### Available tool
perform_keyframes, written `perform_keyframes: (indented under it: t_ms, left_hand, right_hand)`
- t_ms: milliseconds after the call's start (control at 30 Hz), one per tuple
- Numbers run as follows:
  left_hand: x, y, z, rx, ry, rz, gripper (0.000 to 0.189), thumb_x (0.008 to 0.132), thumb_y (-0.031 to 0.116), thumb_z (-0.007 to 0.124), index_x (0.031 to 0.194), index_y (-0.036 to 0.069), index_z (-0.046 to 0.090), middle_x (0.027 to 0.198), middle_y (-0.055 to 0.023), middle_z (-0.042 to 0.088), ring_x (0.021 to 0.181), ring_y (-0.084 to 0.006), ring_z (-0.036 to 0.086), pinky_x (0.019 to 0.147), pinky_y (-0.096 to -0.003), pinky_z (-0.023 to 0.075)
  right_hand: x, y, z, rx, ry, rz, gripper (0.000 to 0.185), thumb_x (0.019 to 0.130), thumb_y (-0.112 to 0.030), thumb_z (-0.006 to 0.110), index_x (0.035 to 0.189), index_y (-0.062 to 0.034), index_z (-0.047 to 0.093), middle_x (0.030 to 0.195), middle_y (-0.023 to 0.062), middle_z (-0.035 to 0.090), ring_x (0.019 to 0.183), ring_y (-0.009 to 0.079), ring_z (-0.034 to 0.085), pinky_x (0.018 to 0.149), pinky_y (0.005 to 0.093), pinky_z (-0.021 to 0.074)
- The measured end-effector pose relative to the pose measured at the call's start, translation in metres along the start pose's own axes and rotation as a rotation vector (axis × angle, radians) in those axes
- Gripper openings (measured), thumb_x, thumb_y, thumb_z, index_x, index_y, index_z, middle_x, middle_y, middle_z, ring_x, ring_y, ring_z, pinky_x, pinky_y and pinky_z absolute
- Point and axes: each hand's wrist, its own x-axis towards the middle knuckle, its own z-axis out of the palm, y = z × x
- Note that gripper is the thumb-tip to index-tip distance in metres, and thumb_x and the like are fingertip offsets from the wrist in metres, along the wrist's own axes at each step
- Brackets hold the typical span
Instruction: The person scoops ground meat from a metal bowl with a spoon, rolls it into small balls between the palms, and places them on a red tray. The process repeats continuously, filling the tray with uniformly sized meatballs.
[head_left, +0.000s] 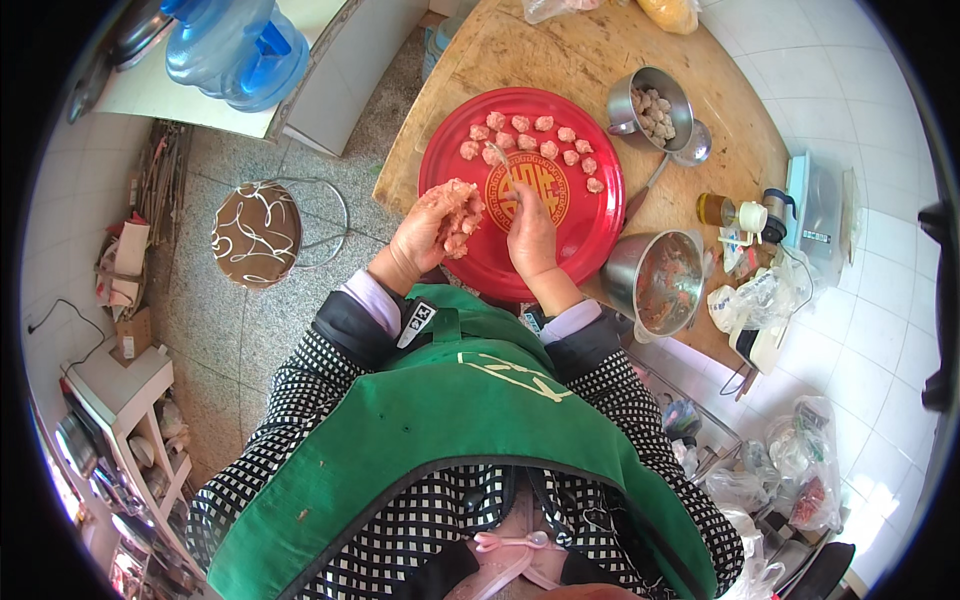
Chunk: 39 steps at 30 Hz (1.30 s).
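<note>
A clump of raw minced meat (459, 217) fills my left hand (426, 229), over the left part of a round red tray (592, 247) with a gold emblem. Between the fingers of my right hand (534, 232) is a slim metal spoon (507, 163), its far end beside a raw meatball (491, 155) on the tray. Several more meatballs (526, 142) lie in loose rows along the tray's far side, with one (595, 184) apart at the right. My fingers partly hide the spoon's handle.
The tray rests on a wooden table (465, 82). To its right are a metal pot (616, 105) holding pale meatballs, a ladle (649, 184), and a meat-smeared metal basin (613, 274). An oil jar (714, 209) stands by the tiled wall. A round stool (256, 236) is at left.
</note>
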Motion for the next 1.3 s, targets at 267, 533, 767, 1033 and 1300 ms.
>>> perform_keyframes:
  t_ms: [267,533,767,1033,1300]
  left_hand:
    - [0.000,-0.003,0.000,0.041,0.035,0.031,0.024,0.093,0.032,0.054,0.093,0.008,0.056,0.064,-0.0029,0.053,0.035,-0.0075,0.034,0.035,-0.0211,0.0311]
    - [0.000,-0.001,0.001,0.028,-0.008,0.020,0.012,0.091,0.022,0.059,0.090,0.010,0.056,0.061,-0.0016,0.053,0.036,-0.0067,0.036,0.034,-0.0208,0.0301]
    - [0.002,-0.002,0.022,0.320,0.216,0.172,0.011,0.089,0.016,0.062,0.084,0.008,0.055,0.056,0.0007,0.048,0.038,-0.0059,0.037,0.034,-0.0205,0.0288]
    - [0.008,0.003,0.030,0.500,0.125,0.247,0.018,0.091,0.022,0.061,0.080,0.008,0.055,0.058,0.0014,0.051,0.042,-0.0044,0.042,0.035,-0.0195,0.0289]
    - [0.016,0.003,0.044,0.429,0.252,0.193,0.022,0.093,0.025,0.057,0.078,0.008,0.058,0.054,0.0022,0.050,0.037,-0.0040,0.039,0.033,-0.0191,0.0330]
  right_hand:
    - [-0.001,-0.003,-0.004,-0.061,0.057,-0.058,0.043,0.077,0.009,0.050,0.116,-0.0082,0.048,0.096,0.0087,0.061,0.088,0.0290,0.059,0.073,0.0389,0.0499]
    - [0.001,-0.008,-0.008,0.034,0.128,0.022,0.035,0.081,0.008,0.049,0.112,-0.0082,0.050,0.094,0.0088,0.063,0.088,0.0289,0.061,0.073,0.0378,0.0506]
    - [-0.019,-0.002,-0.021,0.183,0.117,0.174,0.034,0.084,0.010,0.047,0.114,-0.0044,0.050,0.098,0.0142,0.065,0.095,0.0274,0.064,0.079,0.0342,0.0499]
    - [-0.042,0.020,-0.030,0.269,0.096,0.207,0.032,0.087,0.010,0.044,0.116,-0.0020,0.049,0.095,0.0103,0.065,0.071,0.0114,0.055,0.068,0.0242,0.0470]
    - [-0.050,0.020,-0.039,0.320,0.115,0.236,0.032,0.087,0.011,0.045,0.116,-0.0009,0.050,0.095,0.0093,0.064,0.074,0.0111,0.055,0.070,0.0238,0.0471]
